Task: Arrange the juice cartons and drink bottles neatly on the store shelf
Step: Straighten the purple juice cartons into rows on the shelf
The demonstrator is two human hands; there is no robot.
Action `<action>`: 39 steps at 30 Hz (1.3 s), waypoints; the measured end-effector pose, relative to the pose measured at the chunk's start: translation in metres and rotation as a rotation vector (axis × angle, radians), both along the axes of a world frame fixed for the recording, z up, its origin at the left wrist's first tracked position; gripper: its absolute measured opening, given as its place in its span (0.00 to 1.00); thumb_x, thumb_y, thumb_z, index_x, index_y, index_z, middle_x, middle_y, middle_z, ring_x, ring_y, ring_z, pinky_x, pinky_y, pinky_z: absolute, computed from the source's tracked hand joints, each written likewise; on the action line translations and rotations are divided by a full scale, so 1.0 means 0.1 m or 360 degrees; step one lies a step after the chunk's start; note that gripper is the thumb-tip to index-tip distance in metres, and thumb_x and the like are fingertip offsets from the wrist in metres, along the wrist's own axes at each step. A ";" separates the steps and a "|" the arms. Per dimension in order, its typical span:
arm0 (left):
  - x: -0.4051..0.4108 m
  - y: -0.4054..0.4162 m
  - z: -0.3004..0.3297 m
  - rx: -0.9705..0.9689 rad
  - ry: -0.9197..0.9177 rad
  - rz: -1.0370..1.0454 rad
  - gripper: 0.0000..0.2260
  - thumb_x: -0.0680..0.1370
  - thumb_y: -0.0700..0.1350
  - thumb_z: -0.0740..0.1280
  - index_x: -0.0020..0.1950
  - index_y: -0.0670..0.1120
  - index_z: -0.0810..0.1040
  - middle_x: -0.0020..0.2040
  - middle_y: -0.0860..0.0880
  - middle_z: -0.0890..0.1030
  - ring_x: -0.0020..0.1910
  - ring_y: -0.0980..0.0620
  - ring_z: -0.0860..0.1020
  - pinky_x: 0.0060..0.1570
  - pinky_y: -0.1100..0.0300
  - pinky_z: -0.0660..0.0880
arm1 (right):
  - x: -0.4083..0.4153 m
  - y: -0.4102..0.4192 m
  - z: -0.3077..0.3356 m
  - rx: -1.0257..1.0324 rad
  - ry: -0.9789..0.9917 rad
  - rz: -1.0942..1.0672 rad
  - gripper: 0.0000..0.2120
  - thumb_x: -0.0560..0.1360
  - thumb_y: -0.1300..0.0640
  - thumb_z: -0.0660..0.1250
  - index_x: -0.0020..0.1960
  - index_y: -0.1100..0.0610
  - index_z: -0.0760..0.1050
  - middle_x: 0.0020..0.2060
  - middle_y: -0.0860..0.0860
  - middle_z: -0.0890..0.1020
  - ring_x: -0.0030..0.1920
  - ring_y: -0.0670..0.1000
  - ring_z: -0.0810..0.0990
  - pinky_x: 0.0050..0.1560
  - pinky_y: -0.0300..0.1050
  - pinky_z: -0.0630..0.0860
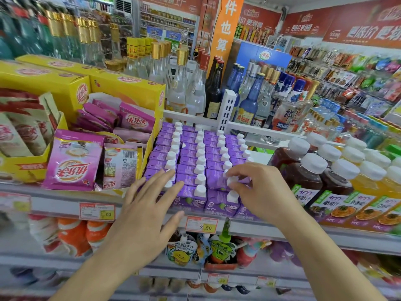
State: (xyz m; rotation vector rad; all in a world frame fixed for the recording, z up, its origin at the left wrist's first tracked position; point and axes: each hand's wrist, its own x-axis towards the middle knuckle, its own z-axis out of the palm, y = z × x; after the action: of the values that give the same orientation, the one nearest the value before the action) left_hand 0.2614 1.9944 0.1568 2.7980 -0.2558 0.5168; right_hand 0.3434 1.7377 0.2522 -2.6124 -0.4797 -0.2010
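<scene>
Cartons [191,168], purple with white screw caps, fill the middle of my shelf [65,203] in four rows running from near to far; the near faces read "NFC+" and "Candorsta", though the small print below is too blurred for me to read. I count about nine cartons in the second row from the left; the others are partly hidden by my hands. My right hand [260,190] has its grip narrow, fingertips pinching the white cap [231,180] of a carton in the third row, near the front. My left hand [147,205] has its grip wide, fingers straight and spread, lying over the near cartons of the leftmost row. Just right of the cartons stand white-capped juice bottles [308,181], dark red then orange, with green and purple labels. Left of the cartons sit pink "优乐美" packets [73,164] in yellow boxes [128,90]. On the shelf edge below, a yellow price tag [205,224] reads "2.50", another further left "1.00". Far behind stand glass liquor bottles [249,105].
</scene>
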 end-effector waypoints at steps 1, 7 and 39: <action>0.00 0.01 -0.01 0.0000 0.0000 -0.0002 0.28 0.84 0.63 0.53 0.83 0.57 0.63 0.85 0.56 0.55 0.84 0.56 0.51 0.81 0.51 0.45 | 0.00 0.02 0.00 -0.0029 -0.0013 0.0016 0.08 0.80 0.53 0.73 0.58 0.45 0.85 0.51 0.40 0.83 0.55 0.45 0.82 0.58 0.45 0.80; 0.01 0.04 -0.04 0.0004 -0.0050 -0.0021 0.26 0.83 0.60 0.56 0.82 0.58 0.65 0.84 0.55 0.60 0.82 0.53 0.60 0.80 0.50 0.50 | 0.11 0.27 -0.04 0.0044 0.0029 0.0164 0.08 0.82 0.54 0.72 0.57 0.44 0.86 0.52 0.37 0.82 0.48 0.34 0.76 0.49 0.29 0.70; -0.32 -0.18 0.71 -0.1727 0.0112 -0.0357 0.25 0.75 0.53 0.74 0.68 0.73 0.75 0.62 0.62 0.82 0.61 0.58 0.83 0.60 0.59 0.81 | -0.44 0.28 0.40 0.0922 0.0242 0.0434 0.09 0.81 0.66 0.71 0.52 0.54 0.86 0.45 0.52 0.87 0.48 0.52 0.85 0.48 0.43 0.80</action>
State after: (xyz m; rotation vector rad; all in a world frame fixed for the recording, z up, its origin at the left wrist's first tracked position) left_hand 0.2295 1.9766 0.2278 1.7030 -0.1859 0.3429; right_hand 0.2994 1.7653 0.2917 -1.9593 -0.6112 -0.0393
